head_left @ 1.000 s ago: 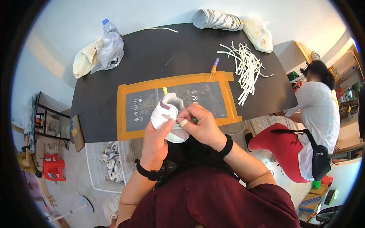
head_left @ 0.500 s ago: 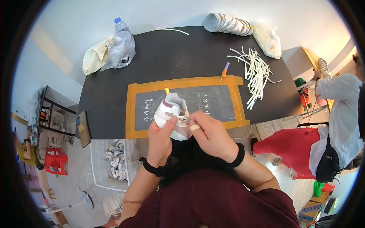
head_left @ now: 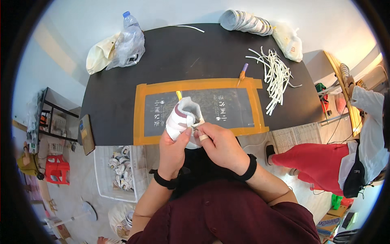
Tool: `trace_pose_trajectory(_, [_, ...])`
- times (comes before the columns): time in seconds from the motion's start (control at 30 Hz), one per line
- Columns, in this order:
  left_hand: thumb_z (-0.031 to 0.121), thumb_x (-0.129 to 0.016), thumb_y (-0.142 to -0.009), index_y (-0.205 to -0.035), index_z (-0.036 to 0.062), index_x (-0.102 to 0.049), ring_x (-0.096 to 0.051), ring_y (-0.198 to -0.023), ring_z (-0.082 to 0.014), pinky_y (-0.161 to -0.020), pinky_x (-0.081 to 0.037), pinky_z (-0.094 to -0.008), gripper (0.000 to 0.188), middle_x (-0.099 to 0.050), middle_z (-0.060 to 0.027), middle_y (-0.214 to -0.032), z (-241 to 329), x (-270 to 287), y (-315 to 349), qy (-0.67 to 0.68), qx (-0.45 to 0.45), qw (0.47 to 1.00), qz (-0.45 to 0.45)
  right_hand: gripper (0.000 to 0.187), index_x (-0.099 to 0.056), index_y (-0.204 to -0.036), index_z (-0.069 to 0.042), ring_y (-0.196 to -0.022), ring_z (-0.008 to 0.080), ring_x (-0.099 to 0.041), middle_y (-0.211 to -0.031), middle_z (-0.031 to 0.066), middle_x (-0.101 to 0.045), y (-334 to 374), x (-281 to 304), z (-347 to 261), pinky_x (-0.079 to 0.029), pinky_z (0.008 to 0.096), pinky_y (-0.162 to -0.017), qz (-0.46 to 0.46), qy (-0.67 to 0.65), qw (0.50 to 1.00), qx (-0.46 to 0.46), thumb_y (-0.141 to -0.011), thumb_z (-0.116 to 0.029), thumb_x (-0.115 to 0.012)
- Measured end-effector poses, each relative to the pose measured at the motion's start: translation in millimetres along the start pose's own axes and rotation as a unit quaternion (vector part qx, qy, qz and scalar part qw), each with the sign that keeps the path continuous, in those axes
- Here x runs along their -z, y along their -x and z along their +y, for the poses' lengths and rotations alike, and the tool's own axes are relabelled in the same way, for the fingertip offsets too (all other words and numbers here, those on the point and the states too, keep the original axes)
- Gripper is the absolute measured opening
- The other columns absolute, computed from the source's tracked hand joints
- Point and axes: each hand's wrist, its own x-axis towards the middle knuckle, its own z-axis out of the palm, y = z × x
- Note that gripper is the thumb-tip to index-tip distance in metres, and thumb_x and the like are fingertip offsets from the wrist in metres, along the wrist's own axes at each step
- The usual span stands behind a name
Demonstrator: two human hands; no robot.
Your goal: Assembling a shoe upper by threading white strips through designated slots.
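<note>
My left hand [head_left: 172, 152] pinches a white, maroon-trimmed shoe upper [head_left: 174, 122] just beyond its fingers; my right hand [head_left: 225, 147] presses fingertips together at its front, anything held hidden. Likely threading; the next pull calls for steady left support.

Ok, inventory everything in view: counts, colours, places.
Shoe upper: 1, white and mauve, between the hands
Table: 1, black, centre
Taped sheet: 1, dark, orange border, on table
Pointed tool: 1, purple and orange, sheet's far right corner
Strips: uncounted, white, mostly piled table right
Nested pieces: 1 stack, whitish, back right
Plastic bags: 2, white back right, translucent back left
Bottle: 1, blue cap, back left
Cloth item: 1, cream, back left
Flat slab: 1, brownish, table's left edge
Crate: 1, translucent, floor left
Stool: 1, red, far left
Co-workers: at least 2, red trousers right, olive clothing left
Left hand: 1, black wristband, gripping the upper
Right hand: 1, black wristband, fingertips at the upper
</note>
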Motion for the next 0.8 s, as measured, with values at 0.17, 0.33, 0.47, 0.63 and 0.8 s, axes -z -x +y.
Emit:
trace_pose_trajectory(0.17, [0.002,-0.060,-0.094,-0.130,0.0007,-0.053,-0.061,-0.102,-0.0111,-0.091,-0.048,-0.0283,0.036,-0.063,-0.0038,-0.116,-3,5,1,-0.006,-0.009,1.000,0.000,0.010,-0.058,-0.096,-0.003,-0.083,0.0415,-0.062,-0.089,0.0211,-0.063,1,-4,2,-0.050,0.0453,-0.070,-0.001,-0.023,1.000,0.021,-0.091,-0.010,-0.053])
trace_pose_trajectory(0.33, [0.002,-0.060,-0.094,-0.130,0.0011,-0.053,-0.061,-0.102,-0.0117,-0.091,-0.048,-0.0289,0.037,-0.063,-0.0037,-0.117,-1,1,1,-0.008,-0.012,1.000,0.001,0.011,-0.060,-0.098,-0.001,-0.080,0.0342,-0.062,-0.087,0.0170,-0.063,0,-4,5,-0.049,0.0388,-0.071,-0.004,-0.015,1.000,0.024,-0.093,-0.008,-0.053])
trace_pose_trajectory(0.47, [0.002,-0.060,-0.094,-0.129,0.0006,-0.054,-0.061,-0.099,-0.0099,-0.088,-0.049,-0.0267,0.035,-0.064,-0.0030,-0.115,-5,1,-1,-0.016,-0.026,0.999,0.014,0.012,-0.061,-0.099,0.000,-0.077,0.0256,-0.062,-0.085,0.0124,-0.062,-1,-4,6,-0.049,0.0322,-0.072,-0.014,-0.033,0.999,0.006,-0.096,-0.006,-0.052])
trace_pose_trajectory(0.63, [0.004,-0.061,-0.094,-0.122,-0.0001,-0.059,-0.060,-0.099,-0.0097,-0.087,-0.048,-0.0255,0.028,-0.064,-0.0032,-0.114,-2,5,1,-0.108,-0.029,0.994,0.014,0.012,-0.061,-0.098,0.000,-0.077,0.0190,-0.060,-0.085,0.0092,-0.062,-5,-7,9,-0.049,0.0307,-0.073,-0.022,-0.069,0.997,-0.016,-0.097,-0.006,-0.051])
trace_pose_trajectory(0.8, [0.009,-0.066,-0.089,-0.107,0.0019,-0.067,-0.061,-0.091,-0.0265,-0.080,-0.048,-0.0340,0.020,-0.062,-0.0113,-0.093,1,7,-9,-0.323,-0.173,0.930,0.007,0.005,-0.056,-0.095,-0.002,-0.072,0.0140,-0.056,-0.075,0.0033,-0.059,-12,-4,16,-0.048,0.0296,-0.069,0.002,-0.185,0.977,-0.106,-0.093,-0.006,-0.055])
